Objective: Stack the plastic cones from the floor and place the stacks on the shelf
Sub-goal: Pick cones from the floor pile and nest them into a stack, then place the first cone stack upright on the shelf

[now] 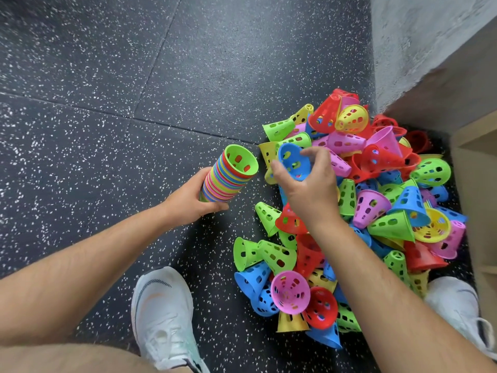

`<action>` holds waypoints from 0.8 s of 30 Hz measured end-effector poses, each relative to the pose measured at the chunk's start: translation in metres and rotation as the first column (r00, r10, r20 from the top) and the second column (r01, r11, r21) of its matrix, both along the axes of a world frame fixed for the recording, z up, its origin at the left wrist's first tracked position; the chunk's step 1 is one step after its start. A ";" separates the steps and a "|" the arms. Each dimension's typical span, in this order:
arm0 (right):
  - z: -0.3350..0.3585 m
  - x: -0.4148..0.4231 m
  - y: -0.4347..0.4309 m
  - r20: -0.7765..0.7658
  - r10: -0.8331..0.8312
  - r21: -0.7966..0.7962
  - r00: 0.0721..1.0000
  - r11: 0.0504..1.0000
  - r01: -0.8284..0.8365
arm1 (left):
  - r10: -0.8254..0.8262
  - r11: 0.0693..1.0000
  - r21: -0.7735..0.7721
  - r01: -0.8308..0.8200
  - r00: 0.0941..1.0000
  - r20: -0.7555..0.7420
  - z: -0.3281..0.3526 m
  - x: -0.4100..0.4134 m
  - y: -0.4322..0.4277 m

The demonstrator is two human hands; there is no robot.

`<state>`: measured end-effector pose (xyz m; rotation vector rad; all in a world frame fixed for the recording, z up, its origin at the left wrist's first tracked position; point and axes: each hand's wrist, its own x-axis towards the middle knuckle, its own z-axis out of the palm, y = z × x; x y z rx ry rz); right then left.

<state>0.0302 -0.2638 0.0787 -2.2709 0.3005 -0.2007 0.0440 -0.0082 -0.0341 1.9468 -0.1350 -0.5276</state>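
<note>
**Holding a stack in one hand and a blue cone in the other**

- Stack (228,176): many cones nested in mixed colours, with a green one at the open end. It is tilted, its mouth pointing toward the pile. My left hand (193,200) is wrapped around its lower end. I cannot tell whether it touches the floor.
- Blue cone (293,162): a single cone, pinched at the rim by the thumb and curled fingers of my right hand (309,189). It is just beside the mouth of the stack, at the pile's near edge.
- Hands: apart, each clamped on its own item.
- Pile (376,211): loose cones in green, red, pink, yellow and blue, all perforated. They are heaped on the floor (107,103) to my right, against the wall (416,36) and the wooden shelf (476,157).
- Floor: dark rubber tiles with white flecks.
- Shoes: white. The left one (164,316) is on bare floor, and the right one (457,305) is at the edge of the pile, beside the shelf.
</note>
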 end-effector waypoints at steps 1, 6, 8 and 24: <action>0.004 0.004 0.003 0.040 -0.014 0.063 0.999 0.998 0.012 | 0.000 1.000 0.001 0.000 1.000 0.000 -0.001 0.000 0.000; 0.010 0.023 0.031 -0.015 0.266 -0.050 0.964 0.963 -0.266 | 0.012 1.000 -0.004 -0.012 1.000 0.002 -0.003 0.001 0.001; 0.004 0.025 0.040 -0.203 0.420 -0.112 0.885 0.888 -0.447 | 0.005 1.000 -0.002 -0.005 1.000 0.003 -0.002 -0.001 0.000; 0.020 0.069 0.030 -0.348 0.548 0.100 0.760 0.828 -0.552 | 0.159 0.986 0.065 -0.156 0.986 -0.040 0.015 0.003 0.007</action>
